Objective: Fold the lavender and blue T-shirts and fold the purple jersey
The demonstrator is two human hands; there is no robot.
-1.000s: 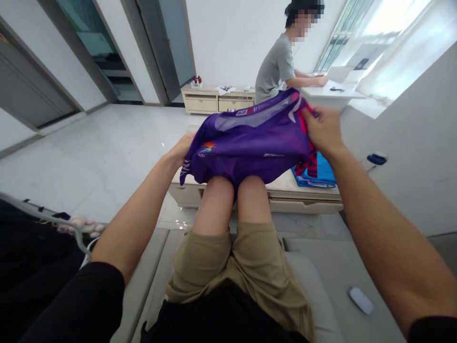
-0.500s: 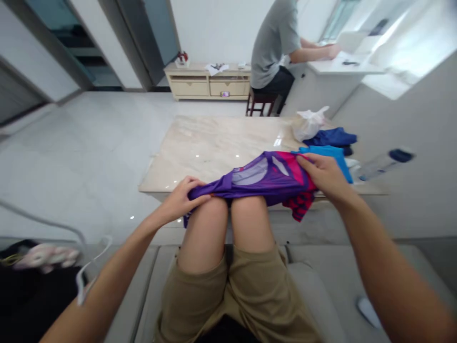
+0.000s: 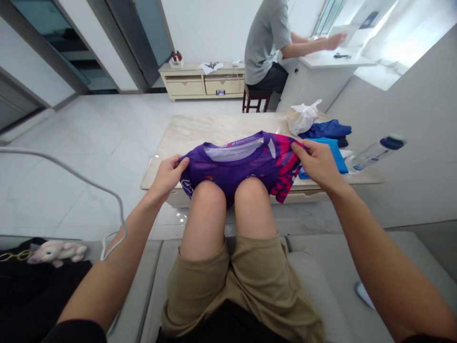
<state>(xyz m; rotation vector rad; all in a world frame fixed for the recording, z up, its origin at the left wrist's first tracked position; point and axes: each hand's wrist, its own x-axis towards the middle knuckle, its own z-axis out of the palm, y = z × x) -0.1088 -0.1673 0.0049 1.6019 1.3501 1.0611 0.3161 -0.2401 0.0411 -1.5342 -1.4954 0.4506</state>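
A purple T-shirt (image 3: 235, 166) with a pink patterned sleeve is stretched out just beyond my knees, its neckline facing up and its lower part hidden behind my legs. My left hand (image 3: 168, 177) pinches the shirt at its left shoulder, thumb on top. At the opposite shoulder, where the pink begins, my right hand (image 3: 318, 161) grips the cloth between thumb and fingers. Close behind the right hand, a light-blue folded garment (image 3: 333, 151) lies on the marble-topped table (image 3: 200, 127).
A white plastic bag (image 3: 303, 118), a dark-blue garment (image 3: 330, 128) and a clear bottle (image 3: 374, 153) stand or lie at the table's right end. A pink plush toy (image 3: 59, 252) rests on the sofa (image 3: 143, 267) at left, near a hanging white cable (image 3: 74, 172). Beyond, a person (image 3: 266, 45) sits at a counter.
My left hand has moved up and outward, now pinching the shoulder. The shirt is spread wider and its neckline has opened. The seated person's hand has lifted from the counter.
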